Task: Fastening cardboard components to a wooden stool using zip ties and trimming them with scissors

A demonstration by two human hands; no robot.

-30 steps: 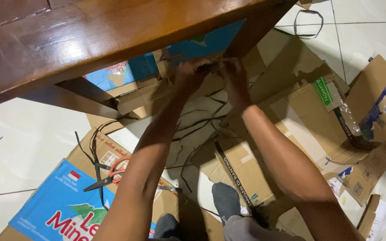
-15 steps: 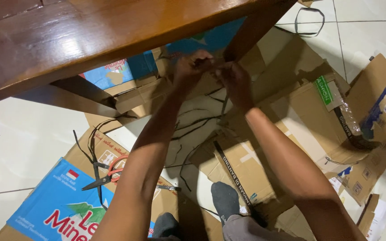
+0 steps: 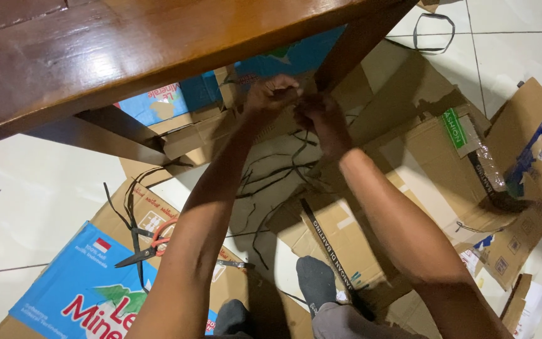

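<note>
A room in a home, or perhaps a small back room of a shop, is serving as a spot for packing work on the ground. A white tiled floor (image 3: 45, 194) is showing pale grout lines. A polished brown wooden table (image 3: 127, 50) is filling the far left, its dark leg (image 3: 352, 47) slanting down. Flattened brown cardboard boxes (image 3: 421, 157) are lying spread over the tiles, with a blue printed carton (image 3: 76, 295) at the near left. Orange-handled scissors (image 3: 148, 245) are resting on the cardboard, and thin black strips (image 3: 277, 172) are lying scattered in the middle. The person is sitting on the floor in grey socks (image 3: 315, 282).
</note>
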